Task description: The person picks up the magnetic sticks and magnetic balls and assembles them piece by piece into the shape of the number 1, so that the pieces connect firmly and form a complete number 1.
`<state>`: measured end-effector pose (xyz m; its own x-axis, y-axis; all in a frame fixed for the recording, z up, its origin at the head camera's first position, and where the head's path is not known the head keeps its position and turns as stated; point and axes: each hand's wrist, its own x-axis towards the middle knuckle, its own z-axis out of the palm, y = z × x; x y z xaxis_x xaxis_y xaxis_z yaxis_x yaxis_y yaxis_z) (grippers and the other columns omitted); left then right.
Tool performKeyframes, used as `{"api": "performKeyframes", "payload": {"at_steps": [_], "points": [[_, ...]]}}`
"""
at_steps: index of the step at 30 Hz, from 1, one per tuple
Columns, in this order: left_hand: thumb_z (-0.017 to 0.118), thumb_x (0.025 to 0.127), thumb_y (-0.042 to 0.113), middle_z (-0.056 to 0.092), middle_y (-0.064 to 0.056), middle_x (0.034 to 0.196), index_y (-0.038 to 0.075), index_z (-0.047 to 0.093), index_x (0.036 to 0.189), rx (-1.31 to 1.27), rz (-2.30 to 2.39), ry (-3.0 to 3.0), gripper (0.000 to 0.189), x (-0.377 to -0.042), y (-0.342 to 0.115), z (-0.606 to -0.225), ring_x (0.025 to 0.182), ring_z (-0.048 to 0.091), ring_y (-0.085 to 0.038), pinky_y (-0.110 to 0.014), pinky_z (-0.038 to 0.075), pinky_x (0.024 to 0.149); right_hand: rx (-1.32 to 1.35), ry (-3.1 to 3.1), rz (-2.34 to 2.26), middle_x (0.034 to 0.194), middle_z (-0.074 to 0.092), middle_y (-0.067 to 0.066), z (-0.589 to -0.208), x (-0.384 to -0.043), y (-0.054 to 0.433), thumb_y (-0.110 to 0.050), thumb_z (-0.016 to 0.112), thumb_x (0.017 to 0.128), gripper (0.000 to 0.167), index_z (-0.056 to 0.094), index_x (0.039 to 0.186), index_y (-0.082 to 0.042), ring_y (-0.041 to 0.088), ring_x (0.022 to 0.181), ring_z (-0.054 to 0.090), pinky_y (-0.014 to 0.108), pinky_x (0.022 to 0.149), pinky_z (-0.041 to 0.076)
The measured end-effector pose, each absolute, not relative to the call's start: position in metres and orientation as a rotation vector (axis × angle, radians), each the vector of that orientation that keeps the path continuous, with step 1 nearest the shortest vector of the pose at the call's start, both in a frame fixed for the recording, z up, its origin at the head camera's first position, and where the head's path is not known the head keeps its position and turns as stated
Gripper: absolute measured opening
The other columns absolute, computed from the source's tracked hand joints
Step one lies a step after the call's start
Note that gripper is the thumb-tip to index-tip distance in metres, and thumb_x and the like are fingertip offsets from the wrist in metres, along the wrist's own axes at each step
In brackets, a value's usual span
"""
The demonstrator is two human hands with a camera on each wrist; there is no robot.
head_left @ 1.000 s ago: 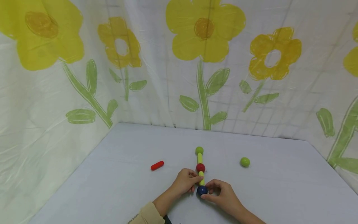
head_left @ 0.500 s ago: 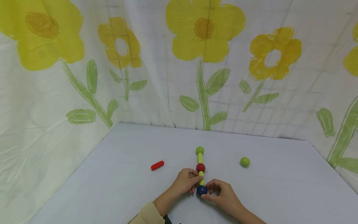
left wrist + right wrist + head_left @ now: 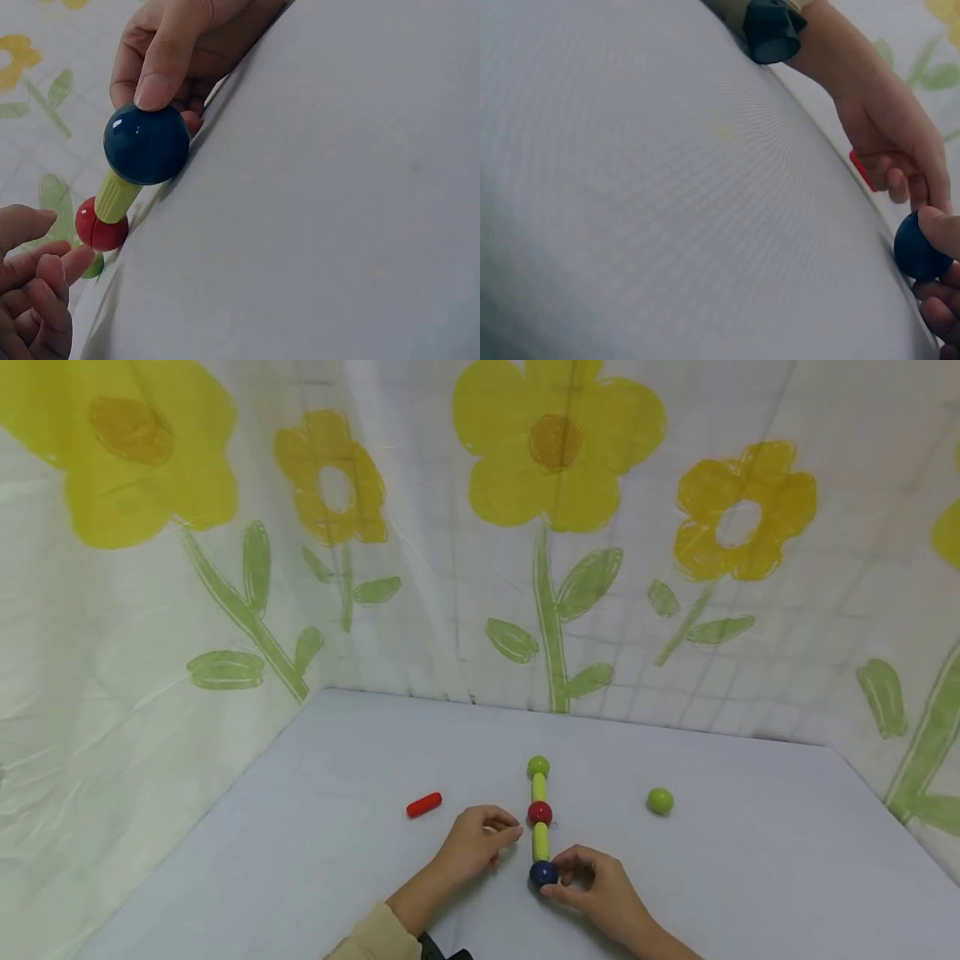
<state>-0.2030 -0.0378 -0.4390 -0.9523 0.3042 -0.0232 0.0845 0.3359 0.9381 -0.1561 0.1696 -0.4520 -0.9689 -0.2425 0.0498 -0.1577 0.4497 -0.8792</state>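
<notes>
Head view: a straight line of balls and rods (image 3: 541,842) runs away from the person over the table (image 3: 315,827), its nearest piece, the blue ball (image 3: 543,875), pinched by the right hand (image 3: 606,893). The left hand (image 3: 472,847) hangs just beside, fingers loosely bent, holding nothing. The pieces look light and rigid; glossy balls may slip or roll, so the ribbed near rod (image 3: 118,196) seems the surer hold. There is room sideways before the red rod (image 3: 424,805) and the loose green ball (image 3: 660,801); the table's far edge meets the flowered backdrop (image 3: 427,577).
</notes>
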Motion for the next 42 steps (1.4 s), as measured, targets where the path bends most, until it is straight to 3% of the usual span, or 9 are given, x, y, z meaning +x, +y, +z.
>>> {"api": "performKeyframes", "payload": {"at_steps": [18,25,42], "points": [[0.068,0.084,0.023,0.070,-0.005,0.103,0.011,0.068,0.103,0.470,1.471,2.832,0.022,-0.211,-0.096,-0.436,0.047,0.049,-0.007,-0.023,0.044,0.047,-0.388,2.624,-1.540,0.085,0.064,0.000,-0.452,-0.155,0.173,-0.033,0.077,0.074,0.034,0.066,0.095,-0.009,0.003,0.073,0.053,0.018,0.067,0.046],[0.071,0.082,0.020,0.070,-0.005,0.096,0.010,0.069,0.102,0.330,1.561,2.825,0.022,-0.219,-0.120,-0.436,0.051,0.050,-0.010,-0.023,0.046,0.049,-0.364,2.607,-1.530,0.087,0.064,0.000,-0.454,-0.157,0.174,-0.034,0.078,0.073,0.036,0.066,0.095,-0.009,0.004,0.073,0.054,0.018,0.067,0.046],[0.076,0.077,0.018,0.070,-0.005,0.103,0.009,0.069,0.103,0.179,1.635,2.822,0.028,-0.231,-0.147,-0.440,0.048,0.050,-0.010,-0.022,0.042,0.048,-0.375,2.585,-1.556,0.087,0.064,0.001,-0.454,-0.156,0.174,-0.032,0.077,0.074,0.036,0.065,0.096,-0.007,0.004,0.073,0.054,0.018,0.068,0.046]]}}
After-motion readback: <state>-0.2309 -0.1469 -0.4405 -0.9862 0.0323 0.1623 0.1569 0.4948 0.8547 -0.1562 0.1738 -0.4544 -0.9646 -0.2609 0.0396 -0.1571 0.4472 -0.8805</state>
